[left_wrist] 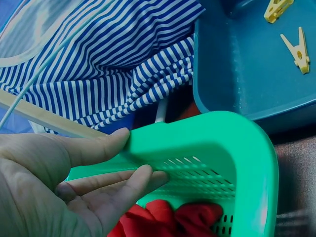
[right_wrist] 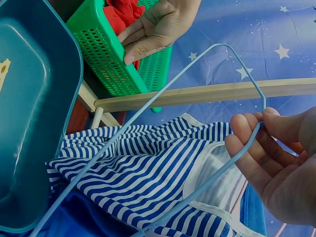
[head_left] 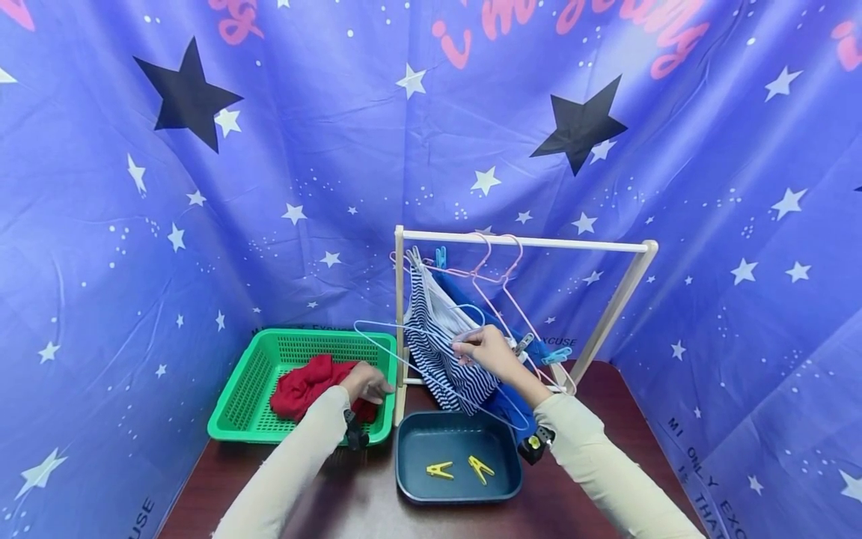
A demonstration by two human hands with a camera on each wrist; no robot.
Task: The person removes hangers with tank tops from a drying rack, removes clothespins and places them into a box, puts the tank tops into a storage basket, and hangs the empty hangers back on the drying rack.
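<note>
The right hand (head_left: 490,350) pinches a thin, pale blue wire clothes hanger (right_wrist: 217,174) between thumb and fingers. This hanger is in the air, before a blue-and-white striped cloth garment (right_wrist: 143,173), which hangs on a pale wooden rack (head_left: 609,314). In the head view, its long axis runs from 10 o'clock to 4 o'clock, and its hook lies at about 12 o'clock from the hand.

At 9 o'clock from the hanger stands a green perforated plastic basket (head_left: 256,436); inside is a crumpled red cloth (head_left: 306,385). The left hand (head_left: 367,380) is over the basket's 3 o'clock side, with thumb and fingers apart, holding nothing; I cannot tell if it touches the rim.

At 6 o'clock from the hanger is a dark blue rectangular tray (head_left: 458,442). It contains two yellow clothespins (head_left: 481,469), lying side by side and not touching.
</note>
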